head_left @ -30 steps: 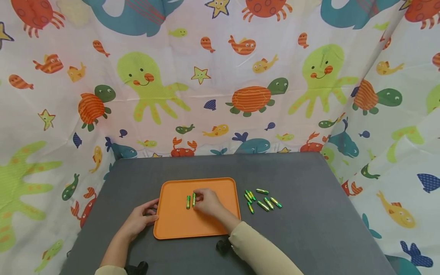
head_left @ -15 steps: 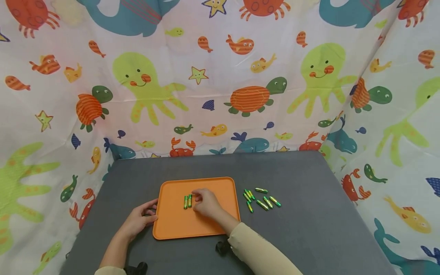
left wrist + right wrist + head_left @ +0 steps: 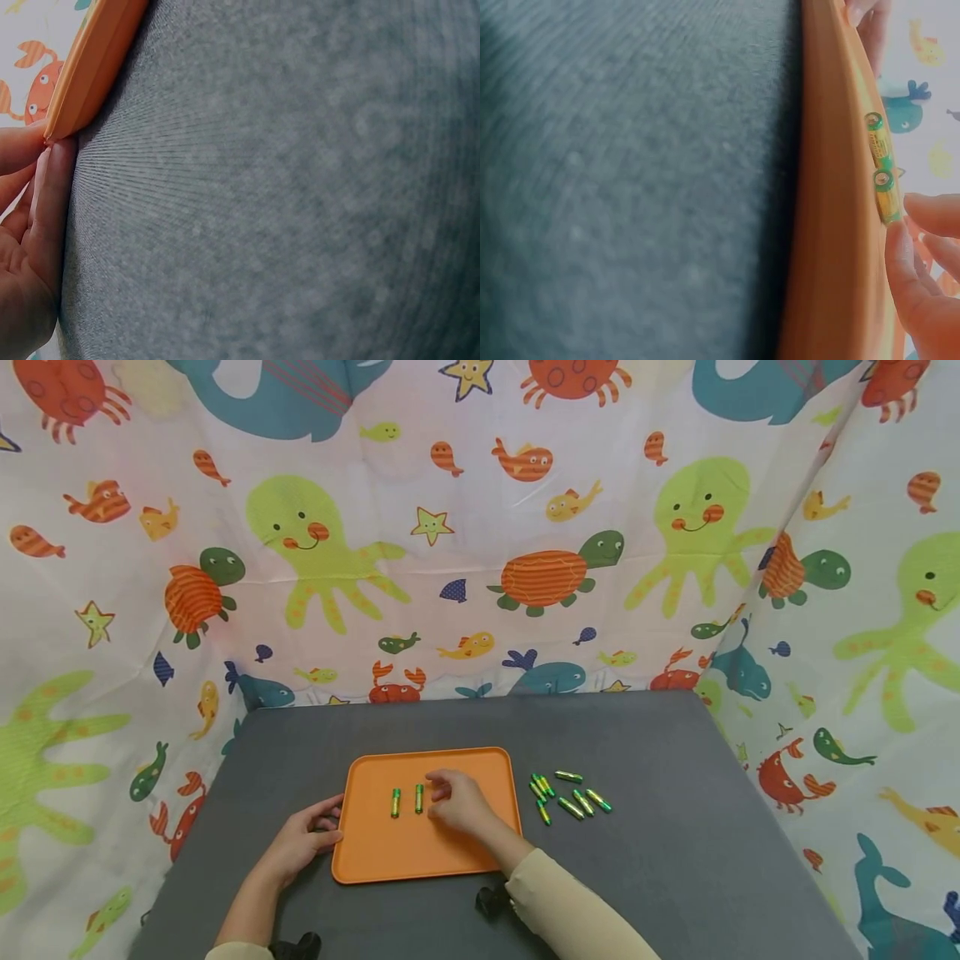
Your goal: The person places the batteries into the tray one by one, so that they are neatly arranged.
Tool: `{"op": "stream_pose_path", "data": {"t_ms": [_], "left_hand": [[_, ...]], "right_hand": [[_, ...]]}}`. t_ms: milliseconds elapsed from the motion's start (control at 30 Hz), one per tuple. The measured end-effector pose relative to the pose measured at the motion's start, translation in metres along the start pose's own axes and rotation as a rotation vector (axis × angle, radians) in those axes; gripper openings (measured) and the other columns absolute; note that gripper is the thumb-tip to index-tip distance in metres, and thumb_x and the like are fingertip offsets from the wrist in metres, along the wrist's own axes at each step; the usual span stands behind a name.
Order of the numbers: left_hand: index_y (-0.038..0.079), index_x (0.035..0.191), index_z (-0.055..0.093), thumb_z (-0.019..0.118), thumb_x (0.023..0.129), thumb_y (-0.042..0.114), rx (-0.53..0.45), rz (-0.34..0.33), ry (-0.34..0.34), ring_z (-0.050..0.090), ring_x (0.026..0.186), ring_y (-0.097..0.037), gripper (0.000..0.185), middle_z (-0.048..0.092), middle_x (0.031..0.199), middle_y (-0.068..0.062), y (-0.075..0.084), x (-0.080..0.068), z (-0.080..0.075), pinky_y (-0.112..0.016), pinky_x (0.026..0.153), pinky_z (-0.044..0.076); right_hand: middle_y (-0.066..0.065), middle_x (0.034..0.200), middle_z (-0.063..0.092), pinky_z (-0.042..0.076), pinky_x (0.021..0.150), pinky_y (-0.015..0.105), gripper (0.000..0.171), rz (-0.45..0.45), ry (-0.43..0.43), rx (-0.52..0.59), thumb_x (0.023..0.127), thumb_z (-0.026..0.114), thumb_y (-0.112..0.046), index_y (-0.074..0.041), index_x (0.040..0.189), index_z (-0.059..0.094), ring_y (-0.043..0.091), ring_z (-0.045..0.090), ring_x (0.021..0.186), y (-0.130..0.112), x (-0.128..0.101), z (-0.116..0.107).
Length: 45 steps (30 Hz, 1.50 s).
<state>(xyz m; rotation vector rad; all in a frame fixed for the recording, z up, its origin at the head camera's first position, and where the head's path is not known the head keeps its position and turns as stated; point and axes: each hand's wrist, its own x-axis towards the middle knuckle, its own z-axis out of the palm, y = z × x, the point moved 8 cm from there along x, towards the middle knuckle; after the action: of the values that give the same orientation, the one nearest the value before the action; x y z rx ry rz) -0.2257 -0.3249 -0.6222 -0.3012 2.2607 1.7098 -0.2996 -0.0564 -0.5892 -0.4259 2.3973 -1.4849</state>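
On grey table: orange tray, sea-print cloth behind.

A dark grey counter is seen filling the lower middle of the frame. An orange tray is laid on it at centre-left, and a loose cluster of green batteries is scattered just right of the tray.

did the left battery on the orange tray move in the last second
Yes. The left battery has slid left, toward the tray's left rim, away from the other battery beside the right hand. Earlier the two lay close together.
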Motion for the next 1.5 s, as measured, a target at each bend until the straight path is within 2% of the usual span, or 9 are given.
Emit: {"op": "stream_pose_path", "data": {"t_ms": [300, 533, 967, 1300, 1500], "left_hand": [[0.012, 0.154, 0.042, 0.068, 0.093, 0.002, -0.004, -0.028, 0.006, 0.055, 0.103, -0.026, 0.067, 0.049, 0.131, -0.015, -0.003, 0.001, 0.0, -0.034, 0.079, 0.057], [0.012, 0.154, 0.043, 0.068, 0.093, 0.002, -0.007, -0.027, 0.005, 0.054, 0.103, -0.026, 0.067, 0.049, 0.131, -0.015, -0.003, 0.002, 0.0, -0.035, 0.079, 0.057], [0.01, 0.154, 0.042, 0.067, 0.093, 0.0, -0.006, -0.022, 0.005, 0.055, 0.103, -0.026, 0.067, 0.049, 0.131, -0.016, -0.001, 0.001, 0.001, -0.035, 0.078, 0.057], [0.01, 0.153, 0.043, 0.068, 0.092, 0.0, -0.017, -0.035, 0.008, 0.055, 0.102, -0.026, 0.067, 0.049, 0.13, -0.016, -0.002, 0.002, 0.0, -0.034, 0.079, 0.058], [0.011, 0.153, 0.044, 0.068, 0.092, 0.0, -0.02, -0.035, 0.011, 0.055, 0.102, -0.026, 0.067, 0.049, 0.13, -0.016, -0.004, 0.002, 0.001, -0.033, 0.079, 0.057]], "right_hand": [[0.013, 0.121, 0.066, 0.055, 0.074, 0.032, 0.056, 0.011, -0.003, 0.033, 0.081, 0.074, 0.01, -0.003, 0.134, 0.063, 0.028, 0.066, 0.102, 0.001, -0.003, -0.005], [0.011, 0.118, 0.068, 0.056, 0.079, 0.034, 0.054, 0.016, -0.025, 0.013, 0.082, 0.069, 0.012, -0.004, 0.133, 0.063, 0.024, 0.066, 0.102, 0.003, -0.001, 0.001], [0.011, 0.117, 0.067, 0.056, 0.079, 0.03, 0.054, 0.014, -0.069, 0.007, 0.082, 0.074, 0.01, -0.004, 0.133, 0.063, 0.02, 0.065, 0.099, -0.003, 0.0, 0.017], [0.009, 0.117, 0.067, 0.056, 0.078, 0.029, 0.055, 0.018, -0.077, 0.009, 0.082, 0.073, 0.009, -0.005, 0.133, 0.063, 0.018, 0.065, 0.098, -0.003, -0.001, 0.017], [0.011, 0.118, 0.067, 0.056, 0.078, 0.03, 0.056, 0.017, -0.08, 0.006, 0.081, 0.073, 0.01, -0.004, 0.134, 0.063, 0.021, 0.065, 0.1, -0.004, -0.002, 0.016]]}}
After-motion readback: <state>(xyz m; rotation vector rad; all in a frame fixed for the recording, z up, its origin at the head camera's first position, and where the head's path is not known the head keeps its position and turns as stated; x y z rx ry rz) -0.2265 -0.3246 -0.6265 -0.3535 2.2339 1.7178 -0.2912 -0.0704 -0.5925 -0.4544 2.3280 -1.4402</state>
